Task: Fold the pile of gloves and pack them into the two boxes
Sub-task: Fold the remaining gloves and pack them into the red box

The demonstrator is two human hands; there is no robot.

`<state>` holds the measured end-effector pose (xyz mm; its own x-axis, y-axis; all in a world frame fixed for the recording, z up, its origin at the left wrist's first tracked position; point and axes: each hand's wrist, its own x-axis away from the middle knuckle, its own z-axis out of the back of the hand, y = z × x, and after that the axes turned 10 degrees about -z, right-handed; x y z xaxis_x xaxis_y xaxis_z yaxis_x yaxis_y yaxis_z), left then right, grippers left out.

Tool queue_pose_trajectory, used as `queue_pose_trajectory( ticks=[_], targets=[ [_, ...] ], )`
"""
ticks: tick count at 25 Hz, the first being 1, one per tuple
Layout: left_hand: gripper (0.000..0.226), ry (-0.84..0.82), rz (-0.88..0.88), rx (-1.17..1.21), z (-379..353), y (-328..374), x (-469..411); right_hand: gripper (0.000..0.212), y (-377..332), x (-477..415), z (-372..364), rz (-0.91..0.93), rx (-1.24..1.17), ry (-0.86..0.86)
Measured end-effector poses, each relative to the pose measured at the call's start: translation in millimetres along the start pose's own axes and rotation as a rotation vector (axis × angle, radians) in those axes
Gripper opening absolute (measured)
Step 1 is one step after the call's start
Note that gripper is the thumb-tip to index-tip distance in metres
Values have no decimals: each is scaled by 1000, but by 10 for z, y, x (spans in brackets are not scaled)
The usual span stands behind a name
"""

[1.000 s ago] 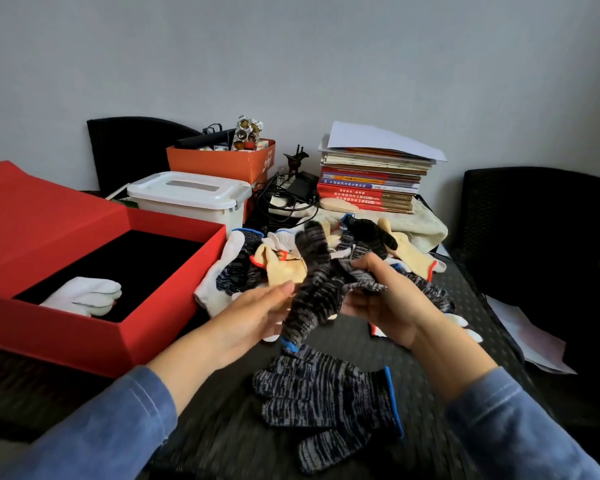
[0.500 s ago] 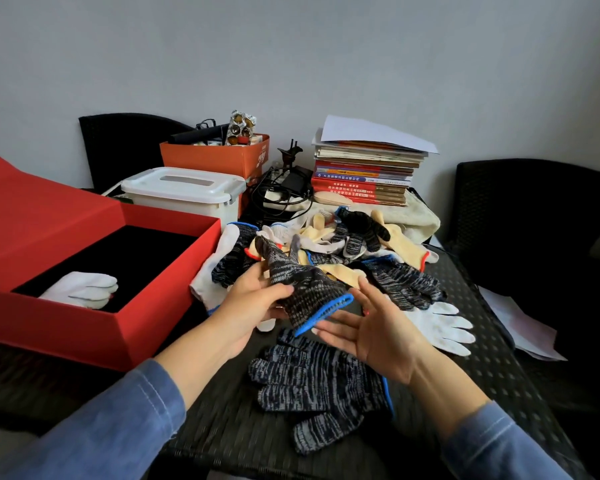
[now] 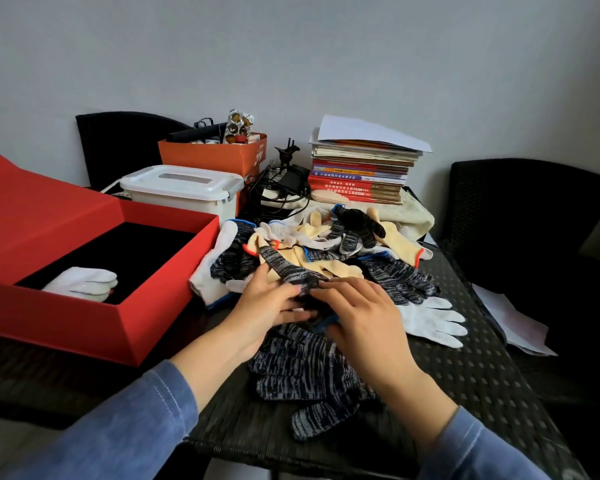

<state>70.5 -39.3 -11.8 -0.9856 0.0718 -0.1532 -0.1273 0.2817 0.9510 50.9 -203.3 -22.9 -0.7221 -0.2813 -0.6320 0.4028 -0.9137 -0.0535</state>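
Half a second back I had the dark speckled glove [image 3: 291,270] lifted in my left hand [image 3: 267,306], with my right hand [image 3: 357,313] open beneath it. Now it is down on the second dark glove [image 3: 302,365] on the desk [image 3: 465,375]. Both hands' fingers lie straight and spread over it, pinching nothing. I judge the pair is stacked for folding. The red box [image 3: 153,306] at nine o'clock holds one white glove [image 3: 84,282]; the pile [image 3: 319,237] waits at twelve.
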Motion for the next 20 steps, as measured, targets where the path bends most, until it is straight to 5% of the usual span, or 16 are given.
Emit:
queue_pose_trajectory(
  ticks=[3, 6, 10, 12, 14, 17, 20],
  targets=[
    [44, 40, 56, -47, 53, -3, 9, 9, -58, -162, 170, -277, -224, 74],
    [50, 59, 120, -140, 209, -52, -5, 25, -176, -265, 358, -582, -877, -17],
    [72, -103, 494, 152, 415, -13, 31, 23, -237, -233, 499, -860, -1465, -248],
    [79, -194, 555, 172, 487, -37, 48, 21, -157, -101, 390, -927, -1355, -292],
    [52, -217, 499, 41, 470, -86, 47, 13, -41, 103, 209, -897, -933, -250],
    [21, -167, 324, -496, 365, -163, 56, 16, 38, 437, 50, -742, -334, -204],
    [21, -158, 119, -921, 242, -255, -8, 25, 30, 585, 41, -705, -146, -214]
  ],
)
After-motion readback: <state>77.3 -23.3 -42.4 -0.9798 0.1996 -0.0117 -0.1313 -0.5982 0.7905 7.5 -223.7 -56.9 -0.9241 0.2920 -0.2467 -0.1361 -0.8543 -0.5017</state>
